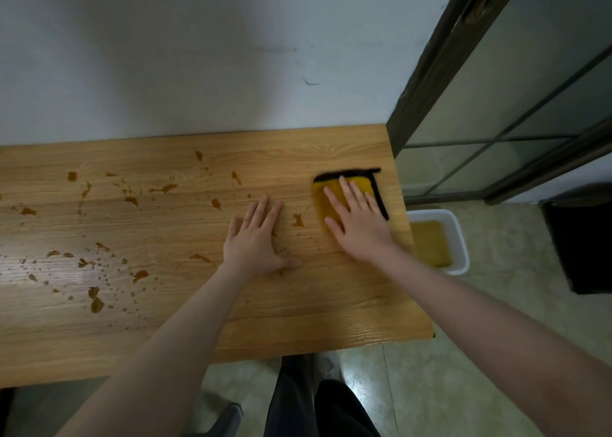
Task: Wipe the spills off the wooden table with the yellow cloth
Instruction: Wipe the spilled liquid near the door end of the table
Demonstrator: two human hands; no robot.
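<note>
- Your right hand (356, 220) lies flat with fingers spread straight, its grip pressing the yellow cloth (334, 193) onto the tabletop (298, 304) near the far right corner.
- Your left hand (256, 238) rests open-palmed on the wood just beside it.
- Brown spills (96, 299) dot the left half.
- On the floor, a white tub (458, 234) holds brownish liquid.

Head view, steeply down onto table (298, 304)

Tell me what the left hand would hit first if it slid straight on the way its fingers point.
Likely a small brown spill near the table's far edge, then the white wall. The left hand lies flat, fingers pointing away, slightly right.
</note>
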